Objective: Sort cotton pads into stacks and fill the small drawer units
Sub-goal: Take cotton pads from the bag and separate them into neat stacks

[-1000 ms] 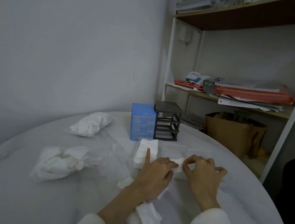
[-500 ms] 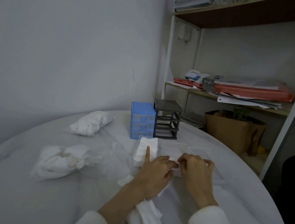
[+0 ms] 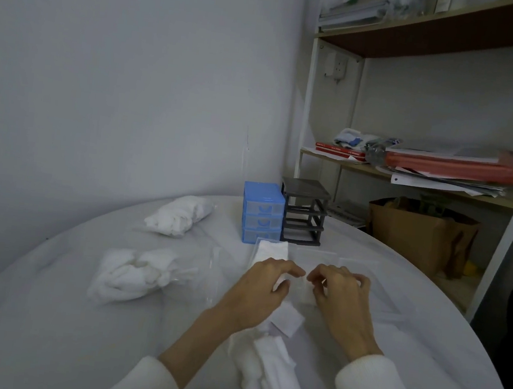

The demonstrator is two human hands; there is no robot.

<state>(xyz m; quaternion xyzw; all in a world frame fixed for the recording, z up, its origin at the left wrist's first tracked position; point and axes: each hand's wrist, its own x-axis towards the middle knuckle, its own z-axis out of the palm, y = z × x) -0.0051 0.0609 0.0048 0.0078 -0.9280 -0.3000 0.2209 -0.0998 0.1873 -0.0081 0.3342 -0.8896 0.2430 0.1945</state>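
Both hands, left (image 3: 257,290) and right (image 3: 341,295), curl over blurred cotton pads (image 3: 303,291), their grip unclear, fingertips hiding the stack's edges.

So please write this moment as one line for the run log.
phase: stacking pads | left hand: on pads | right hand: pinching cotton pad | blue drawer unit: shut | black drawer frame: drawers out

To my right a shelf (image 3: 410,180) holds red folders (image 3: 453,168) and papers (image 3: 435,184); a brown paper bag (image 3: 420,235) sits beneath it
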